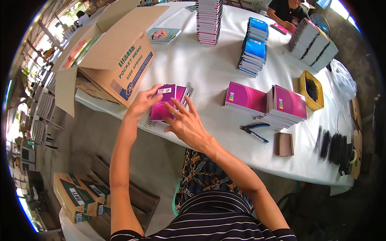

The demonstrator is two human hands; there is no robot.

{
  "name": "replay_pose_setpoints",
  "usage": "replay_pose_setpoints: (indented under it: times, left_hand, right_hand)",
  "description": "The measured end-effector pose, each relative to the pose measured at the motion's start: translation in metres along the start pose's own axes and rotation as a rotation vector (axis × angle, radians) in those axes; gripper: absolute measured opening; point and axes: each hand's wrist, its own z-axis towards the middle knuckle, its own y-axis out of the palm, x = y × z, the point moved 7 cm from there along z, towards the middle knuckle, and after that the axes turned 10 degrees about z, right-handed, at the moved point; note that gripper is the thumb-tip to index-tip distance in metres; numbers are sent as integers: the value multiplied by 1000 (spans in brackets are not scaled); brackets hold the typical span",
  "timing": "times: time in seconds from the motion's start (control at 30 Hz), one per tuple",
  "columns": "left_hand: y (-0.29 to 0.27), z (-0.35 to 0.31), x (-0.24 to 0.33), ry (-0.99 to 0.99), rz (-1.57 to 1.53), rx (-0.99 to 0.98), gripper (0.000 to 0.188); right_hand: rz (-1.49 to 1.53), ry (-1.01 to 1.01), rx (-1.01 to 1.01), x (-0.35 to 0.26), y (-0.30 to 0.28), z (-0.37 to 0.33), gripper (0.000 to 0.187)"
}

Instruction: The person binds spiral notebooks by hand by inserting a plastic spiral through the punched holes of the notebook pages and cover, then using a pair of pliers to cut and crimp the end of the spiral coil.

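At a broad white-covered surface (pixel 193 66), an open carton (pixel 114 60) and a black-coiled notebook stack (pixel 313 46) flank the left hand (pixel 140 105) and right hand (pixel 189 124), busy over coiled purple notebooks (pixel 162 110).

The carton stands at the left edge, colourful covers (pixel 82 50) showing inside; the black-coiled stack rises near the far right corner, a tall stack (pixel 209 22) towards the far edge, two purple stacks (pixel 245 98) right of centre, blue stacks (pixel 253 48) beyond them. By the near edge, the right hand spreads its fingers wide over the purple notebooks; the left touches their left side, its grip impossible to tell. Work appears partway: these notebooks carry coils, yet loose black coils (pixel 335 148) lie by the right edge and the carton remains unclosed. Smaller still: a yellow tray (pixel 316 106), cutters (pixel 247 128) and a brown block (pixel 284 143).
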Motion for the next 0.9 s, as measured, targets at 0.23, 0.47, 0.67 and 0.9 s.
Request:
replay_pose_setpoints:
  times: [0.23,0.47,0.67,0.9]
  left_hand:
    - [10,12,-2,160,51,-13,64]
    - [29,-6,61,425,909,561,61]
    - [143,-38,64,169,-433,-17,68]
    - [219,-33,54,-169,-1065,-612,72]
  right_hand:
    - [-139,295,233,66,-112,-62,35]
    - [-577,287,87,111,-127,-111,44]
    - [-471,257,138,101,-133,-110,38]
    - [-219,187,-5,22,-129,-127,48]
